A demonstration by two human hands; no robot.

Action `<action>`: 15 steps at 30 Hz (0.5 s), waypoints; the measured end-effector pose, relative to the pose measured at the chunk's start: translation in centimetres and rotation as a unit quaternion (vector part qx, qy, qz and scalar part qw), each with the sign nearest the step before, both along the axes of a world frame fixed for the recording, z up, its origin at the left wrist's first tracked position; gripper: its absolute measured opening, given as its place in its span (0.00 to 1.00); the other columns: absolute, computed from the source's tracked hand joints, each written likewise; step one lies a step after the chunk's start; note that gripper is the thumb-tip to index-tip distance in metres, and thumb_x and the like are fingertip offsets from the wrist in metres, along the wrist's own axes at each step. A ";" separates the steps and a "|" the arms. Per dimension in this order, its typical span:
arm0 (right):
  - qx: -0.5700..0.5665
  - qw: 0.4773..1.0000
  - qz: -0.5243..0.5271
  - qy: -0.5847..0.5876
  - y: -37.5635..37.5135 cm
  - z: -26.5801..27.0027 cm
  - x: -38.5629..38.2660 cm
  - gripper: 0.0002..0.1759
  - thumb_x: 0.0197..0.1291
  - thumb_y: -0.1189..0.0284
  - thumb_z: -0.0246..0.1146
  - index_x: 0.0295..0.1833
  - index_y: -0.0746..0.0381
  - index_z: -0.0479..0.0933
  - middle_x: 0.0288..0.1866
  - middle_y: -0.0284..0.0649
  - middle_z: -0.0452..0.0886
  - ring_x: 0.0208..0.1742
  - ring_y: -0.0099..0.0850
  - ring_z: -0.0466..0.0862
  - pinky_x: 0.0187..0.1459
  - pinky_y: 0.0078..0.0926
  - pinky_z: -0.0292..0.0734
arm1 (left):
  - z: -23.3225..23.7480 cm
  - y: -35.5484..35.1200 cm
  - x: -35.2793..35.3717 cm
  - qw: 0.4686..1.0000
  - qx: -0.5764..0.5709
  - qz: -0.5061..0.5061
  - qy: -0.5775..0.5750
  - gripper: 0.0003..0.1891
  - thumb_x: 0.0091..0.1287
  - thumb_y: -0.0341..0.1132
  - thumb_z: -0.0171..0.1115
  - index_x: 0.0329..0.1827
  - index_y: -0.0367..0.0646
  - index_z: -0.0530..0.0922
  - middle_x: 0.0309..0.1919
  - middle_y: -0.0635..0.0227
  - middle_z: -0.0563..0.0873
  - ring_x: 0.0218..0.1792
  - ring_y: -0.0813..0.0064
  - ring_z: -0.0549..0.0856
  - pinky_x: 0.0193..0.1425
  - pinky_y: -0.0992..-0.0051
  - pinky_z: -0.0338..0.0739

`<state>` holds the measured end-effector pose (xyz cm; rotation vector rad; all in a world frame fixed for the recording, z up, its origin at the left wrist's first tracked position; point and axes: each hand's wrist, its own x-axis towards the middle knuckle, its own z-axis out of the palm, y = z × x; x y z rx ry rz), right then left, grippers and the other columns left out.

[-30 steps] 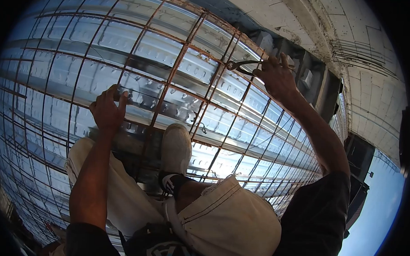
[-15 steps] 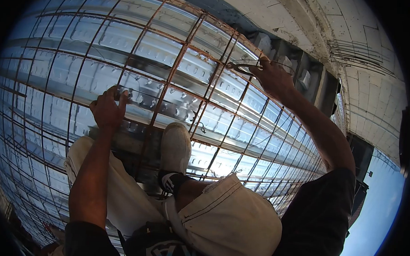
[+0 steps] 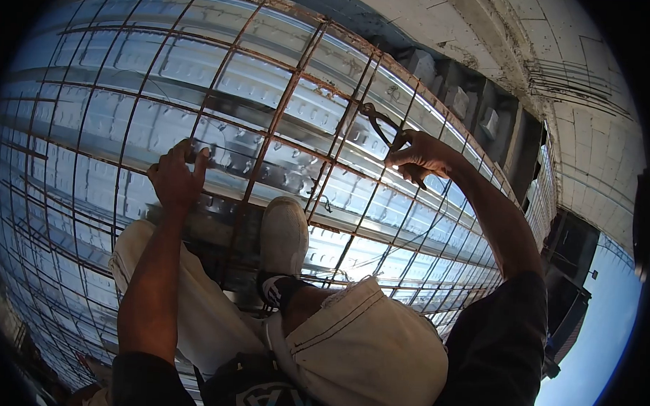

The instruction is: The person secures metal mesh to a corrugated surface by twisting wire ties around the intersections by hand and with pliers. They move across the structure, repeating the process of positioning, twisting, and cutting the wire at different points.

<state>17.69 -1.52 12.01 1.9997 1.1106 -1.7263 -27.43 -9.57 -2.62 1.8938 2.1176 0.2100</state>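
Observation:
My right hand is closed around the handles of dark pincers. The pincers' head is at a crossing of rusty rebar in the upper middle of the view. At a bar to the left is my left hand, fingers bent and thumb raised; whether it grips anything is too dark to make out. The rebar grid lies over ribbed, shiny metal decking. Thin wire pieces stick up by a bar near my shoe.
My shoe rests on the grid between my arms. A concrete ledge runs along the upper right, with pale blocks in dark gaps beside it. Thin rods lie on the concrete.
My right hand has moved down and turned, and the pincers now slant down from the crossing towards it. My left hand has barely shifted.

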 end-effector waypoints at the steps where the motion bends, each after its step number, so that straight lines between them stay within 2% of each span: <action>1: 0.070 0.990 0.100 -0.065 -0.3 0.0 0.0 0.27 0.54 0.62 0.76 0.50 0.66 0.73 0.32 0.46 0.83 0.34 0.34 0.87 0.35 0.36 0.84 | 0.1 -0.2 -0.1 1.000 0.011 0.005 -0.017 0.28 0.70 0.58 0.59 0.61 0.46 0.78 0.48 0.65 0.86 0.52 0.64 0.83 0.65 0.56 0.65; 3: 0.202 0.914 0.292 -0.195 -1.1 -0.1 -0.2 0.30 0.54 0.59 0.74 0.54 0.65 0.71 0.36 0.50 0.84 0.39 0.40 0.88 0.41 0.42 0.83 | -0.4 0.3 0.0 0.993 0.074 0.018 -0.092 0.31 0.69 0.58 0.60 0.64 0.42 0.76 0.53 0.59 0.84 0.55 0.60 0.81 0.67 0.55 0.64; 4: 0.233 0.882 0.335 -0.234 -1.5 1.0 -1.0 0.29 0.58 0.56 0.69 0.56 0.64 0.71 0.43 0.54 0.82 0.46 0.48 0.86 0.49 0.51 0.80 | 0.0 0.9 0.5 0.981 0.123 0.027 -0.150 0.32 0.69 0.57 0.61 0.65 0.40 0.74 0.55 0.56 0.82 0.57 0.58 0.79 0.67 0.54 0.64; 5: 0.298 0.842 0.365 -0.264 -2.2 0.9 -0.8 0.28 0.59 0.57 0.68 0.57 0.64 0.71 0.44 0.54 0.81 0.45 0.48 0.86 0.48 0.52 0.80 | 0.4 1.3 0.9 0.963 0.169 0.037 -0.208 0.34 0.68 0.57 0.62 0.67 0.37 0.72 0.58 0.53 0.80 0.59 0.56 0.78 0.68 0.53 0.64; 6: 0.358 0.795 0.395 -0.291 -2.9 0.6 -0.5 0.28 0.60 0.57 0.67 0.58 0.64 0.71 0.45 0.53 0.81 0.45 0.49 0.86 0.48 0.52 0.80 | 0.8 0.8 1.9 0.948 0.168 0.016 -0.268 0.35 0.69 0.55 0.62 0.68 0.35 0.70 0.61 0.50 0.77 0.61 0.53 0.76 0.69 0.53 0.64; 7: 0.417 0.740 0.423 -0.316 -3.4 0.6 -0.4 0.28 0.61 0.57 0.66 0.59 0.64 0.71 0.45 0.53 0.80 0.45 0.50 0.86 0.47 0.53 0.80 | 4.2 0.9 4.8 0.930 0.167 -0.003 -0.329 0.36 0.69 0.53 0.63 0.69 0.32 0.68 0.64 0.47 0.74 0.63 0.51 0.74 0.70 0.53 0.64; 8: 0.416 0.736 0.423 -0.326 -3.6 0.8 -0.5 0.26 0.65 0.58 0.64 0.60 0.62 0.71 0.46 0.52 0.79 0.46 0.52 0.85 0.48 0.54 0.80 | 7.0 1.0 7.3 0.902 0.145 -0.045 -0.405 0.36 0.69 0.53 0.63 0.69 0.33 0.67 0.65 0.47 0.73 0.65 0.51 0.73 0.71 0.54 0.63; 9: 0.378 0.764 0.409 -0.325 -3.8 1.1 -0.8 0.26 0.65 0.57 0.63 0.61 0.62 0.71 0.46 0.53 0.79 0.46 0.52 0.85 0.48 0.54 0.80 | 9.4 1.0 10.0 0.865 0.125 -0.087 -0.478 0.36 0.69 0.52 0.63 0.70 0.33 0.66 0.66 0.47 0.72 0.68 0.51 0.72 0.72 0.55 0.63; 10: 0.342 0.790 0.394 -0.322 -3.8 1.3 -1.2 0.26 0.65 0.57 0.63 0.61 0.62 0.71 0.47 0.53 0.79 0.47 0.53 0.85 0.49 0.54 0.80 | 11.1 1.1 12.7 0.818 0.071 -0.108 -0.560 0.40 0.67 0.54 0.65 0.72 0.33 0.64 0.67 0.46 0.72 0.71 0.50 0.68 0.75 0.56 0.60; 11: 0.307 0.813 0.380 -0.317 -3.6 1.3 -1.5 0.27 0.65 0.56 0.63 0.61 0.62 0.71 0.48 0.54 0.80 0.48 0.54 0.85 0.49 0.54 0.81 | 13.1 1.0 14.8 0.785 -0.038 -0.133 -0.604 0.46 0.64 0.55 0.67 0.76 0.33 0.58 0.70 0.43 0.68 0.73 0.48 0.65 0.77 0.54 0.58; 12: 0.266 0.845 0.341 -0.314 -3.3 1.1 -1.4 0.26 0.67 0.57 0.61 0.63 0.62 0.70 0.49 0.55 0.80 0.50 0.55 0.85 0.51 0.52 0.81 | 13.8 0.8 17.0 0.778 -0.070 -0.189 -0.595 0.51 0.63 0.56 0.69 0.79 0.34 0.51 0.73 0.41 0.62 0.75 0.46 0.62 0.78 0.53 0.57; 13: 0.250 0.856 0.344 -0.294 -2.9 0.8 -1.1 0.26 0.67 0.57 0.61 0.63 0.61 0.71 0.49 0.54 0.81 0.51 0.53 0.85 0.50 0.51 0.81 | 14.4 0.2 19.3 0.746 -0.085 -0.217 -0.624 0.53 0.61 0.53 0.72 0.81 0.42 0.48 0.78 0.46 0.56 0.78 0.50 0.59 0.77 0.53 0.60; 15: 0.216 0.877 0.343 -0.257 -2.7 -0.2 0.6 0.24 0.67 0.58 0.61 0.61 0.61 0.72 0.49 0.52 0.82 0.52 0.51 0.85 0.50 0.49 0.81 | 16.2 -0.5 22.9 0.706 -0.048 -0.258 -0.657 0.54 0.62 0.58 0.70 0.82 0.42 0.47 0.79 0.46 0.52 0.79 0.49 0.57 0.79 0.54 0.57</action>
